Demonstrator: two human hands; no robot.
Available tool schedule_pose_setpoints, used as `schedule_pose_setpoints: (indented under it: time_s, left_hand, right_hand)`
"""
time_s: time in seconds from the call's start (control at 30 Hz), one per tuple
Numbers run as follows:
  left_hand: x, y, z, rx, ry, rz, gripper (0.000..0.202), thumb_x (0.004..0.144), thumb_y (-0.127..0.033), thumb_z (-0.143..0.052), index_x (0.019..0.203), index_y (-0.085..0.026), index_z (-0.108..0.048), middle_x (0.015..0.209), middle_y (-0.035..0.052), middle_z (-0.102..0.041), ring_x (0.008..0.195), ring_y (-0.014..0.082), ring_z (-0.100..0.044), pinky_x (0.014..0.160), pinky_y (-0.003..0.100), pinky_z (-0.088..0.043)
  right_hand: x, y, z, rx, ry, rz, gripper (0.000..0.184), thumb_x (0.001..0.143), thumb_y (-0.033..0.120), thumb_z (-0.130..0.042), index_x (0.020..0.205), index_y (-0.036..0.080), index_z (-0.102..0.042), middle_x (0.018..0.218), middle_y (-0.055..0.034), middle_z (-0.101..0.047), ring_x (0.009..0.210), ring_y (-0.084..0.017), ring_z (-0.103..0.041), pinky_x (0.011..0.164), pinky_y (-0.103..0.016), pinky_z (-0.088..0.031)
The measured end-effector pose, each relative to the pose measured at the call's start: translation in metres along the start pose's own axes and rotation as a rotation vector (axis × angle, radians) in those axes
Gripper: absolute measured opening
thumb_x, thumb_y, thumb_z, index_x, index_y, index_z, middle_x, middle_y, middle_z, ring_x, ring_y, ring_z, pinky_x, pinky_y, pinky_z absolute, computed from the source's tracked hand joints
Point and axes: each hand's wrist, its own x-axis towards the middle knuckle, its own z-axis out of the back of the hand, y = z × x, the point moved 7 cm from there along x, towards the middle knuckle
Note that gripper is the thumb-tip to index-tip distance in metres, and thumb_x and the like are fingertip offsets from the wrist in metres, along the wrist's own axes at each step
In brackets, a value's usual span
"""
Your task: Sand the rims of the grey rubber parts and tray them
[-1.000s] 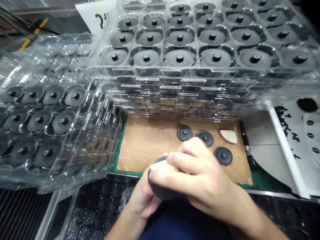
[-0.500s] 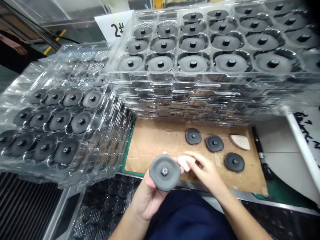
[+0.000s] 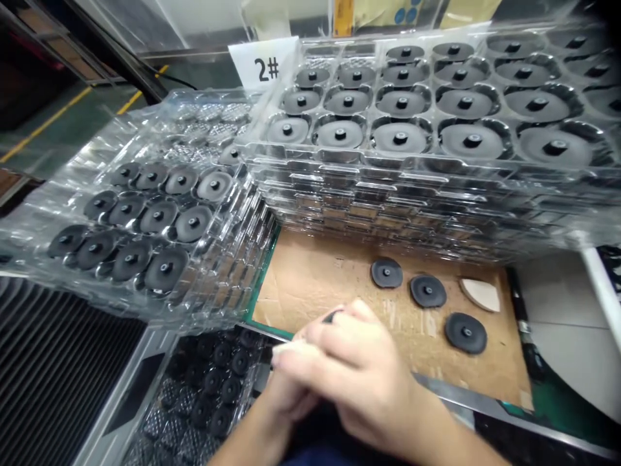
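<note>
My right hand (image 3: 354,369) lies over my left hand (image 3: 284,398) near the front edge of a cardboard sheet (image 3: 315,285). Its fingers are pressed together on a pale wedge-shaped pad; only a light edge shows at the fingertips. My left hand is curled underneath on a round black rubber disc (image 3: 332,316), which is almost wholly hidden but for a dark sliver. Three more black discs (image 3: 427,291) with centre hubs lie on the cardboard to the right. A second pale wedge (image 3: 480,294) lies beside them.
A tall stack of clear blister trays (image 3: 402,188) full of discs fills the back. Another tilted stack (image 3: 145,220) sits at the left. A "2#" sign (image 3: 264,65) stands behind. A tray of small black parts (image 3: 213,388) lies below the bench edge, with a black ribbed mat (image 3: 48,375) to its left.
Half a second ago the disc was held face-up in my left hand, with the right beside it. The right hand has since moved over it and covers it. The view has shifted right.
</note>
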Motion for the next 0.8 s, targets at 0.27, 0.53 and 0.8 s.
schedule_pose_setpoints:
  time_s: [0.27, 0.53, 0.8]
  left_hand:
    - [-0.015, -0.015, -0.001, -0.212, 0.113, 0.005, 0.062, 0.049, -0.037, -0.084, 0.107, -0.024, -0.067, 0.113, 0.0065, -0.068, 0.097, 0.0241, -0.066, 0.089, 0.03, -0.047]
    - [-0.026, -0.015, 0.007, -0.372, 0.247, -0.026, 0.088, 0.058, -0.05, -0.075, 0.136, -0.033, -0.038, 0.105, 0.0007, -0.068, 0.096, 0.0208, -0.066, 0.083, 0.028, -0.05]
    - [-0.043, -0.053, 0.023, 0.673, 0.121, -0.636, 0.086, 0.07, -0.043, -0.071, 0.141, -0.039, -0.023, 0.119, 0.0075, -0.057, 0.103, 0.0265, -0.061, 0.093, 0.046, -0.044]
  right_hand:
    - [-0.054, -0.133, -0.03, 0.166, -0.052, -0.586, 0.023, 0.085, 0.028, -0.049, 0.092, 0.02, -0.069, 0.089, -0.0057, -0.069, 0.083, -0.02, -0.063, 0.073, -0.032, -0.048]
    - [-0.087, -0.142, -0.048, 0.129, -0.19, -0.616, 0.029, 0.084, 0.032, -0.045, 0.095, 0.02, -0.069, 0.1, -0.0106, -0.062, 0.095, -0.024, -0.058, 0.084, -0.039, -0.046]
    - [-0.094, -0.13, -0.047, 0.239, -0.102, -0.631, 0.026, 0.082, 0.033, -0.048, 0.086, 0.021, -0.071, 0.089, -0.0061, -0.071, 0.081, -0.02, -0.066, 0.074, -0.031, -0.051]
